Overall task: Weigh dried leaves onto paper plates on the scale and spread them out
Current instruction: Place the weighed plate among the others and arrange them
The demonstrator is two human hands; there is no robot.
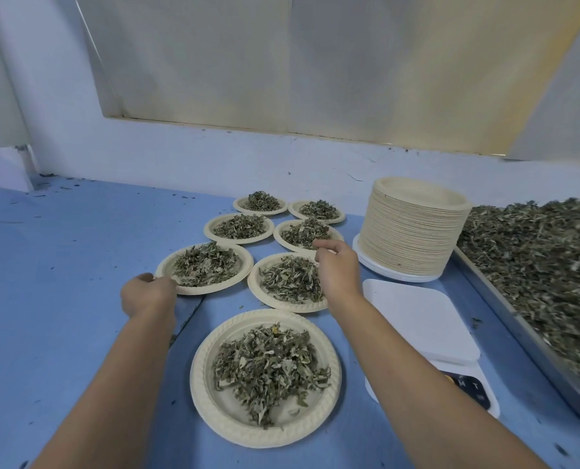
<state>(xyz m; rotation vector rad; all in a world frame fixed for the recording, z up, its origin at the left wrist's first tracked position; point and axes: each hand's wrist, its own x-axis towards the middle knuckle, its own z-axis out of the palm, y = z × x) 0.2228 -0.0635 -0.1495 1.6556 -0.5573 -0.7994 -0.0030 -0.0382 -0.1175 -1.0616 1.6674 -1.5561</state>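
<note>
Filled plates of dried leaves [268, 367] are being arranged on the table [79, 248]. The scale [420, 319] stands bare, so next a fresh plate must come from the stack of paper plates [413, 228]. Arms outstretched, the left hand [148, 291] grips the left plate [165, 265] by its near rim. The right hand [337, 265] curls over the neighbouring plate [255, 282], its pinch unclear.

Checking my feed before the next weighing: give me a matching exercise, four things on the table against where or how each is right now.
Things:
1 scale
2 plate stack
3 metal tray
4 left hand

States:
A heaped with loose leaves
B grips the rim of a filled plate
C platform bare
D stands behind the scale

Pairs: 1-C, 2-D, 3-A, 4-B
</note>
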